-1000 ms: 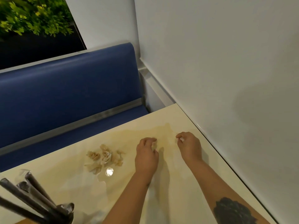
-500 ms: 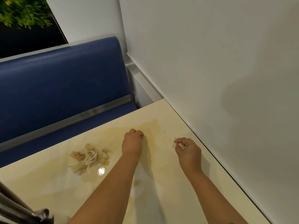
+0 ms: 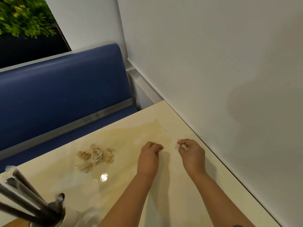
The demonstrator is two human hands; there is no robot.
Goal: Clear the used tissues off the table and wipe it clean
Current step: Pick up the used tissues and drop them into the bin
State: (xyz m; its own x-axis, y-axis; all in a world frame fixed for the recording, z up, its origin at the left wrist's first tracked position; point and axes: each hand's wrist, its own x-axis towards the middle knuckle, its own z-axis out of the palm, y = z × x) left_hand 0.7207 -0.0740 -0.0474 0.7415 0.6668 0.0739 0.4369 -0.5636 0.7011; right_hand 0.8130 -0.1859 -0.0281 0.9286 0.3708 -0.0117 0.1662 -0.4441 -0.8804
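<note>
The table (image 3: pixel 164 194) carried a broad tan stain, and the heap of used tissues (image 3: pixel 95 157) lay on it well to the left of both hands. The left hand (image 3: pixel 150 158), fingers curled down on the tabletop, whether holding anything I could not tell, was the nearer to that heap. The right hand (image 3: pixel 192 155), farther off toward the wall (image 3: pixel 213 63), pinched a small tissue scrap (image 3: pixel 183 146).

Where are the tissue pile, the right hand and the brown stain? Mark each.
tissue pile (image 3: pixel 95 157): head view, on the crumpled middle clump.
right hand (image 3: pixel 191 152): head view, on the back of the hand, which pinches a small white scrap.
brown stain (image 3: pixel 154 126): head view, on its far smear.
</note>
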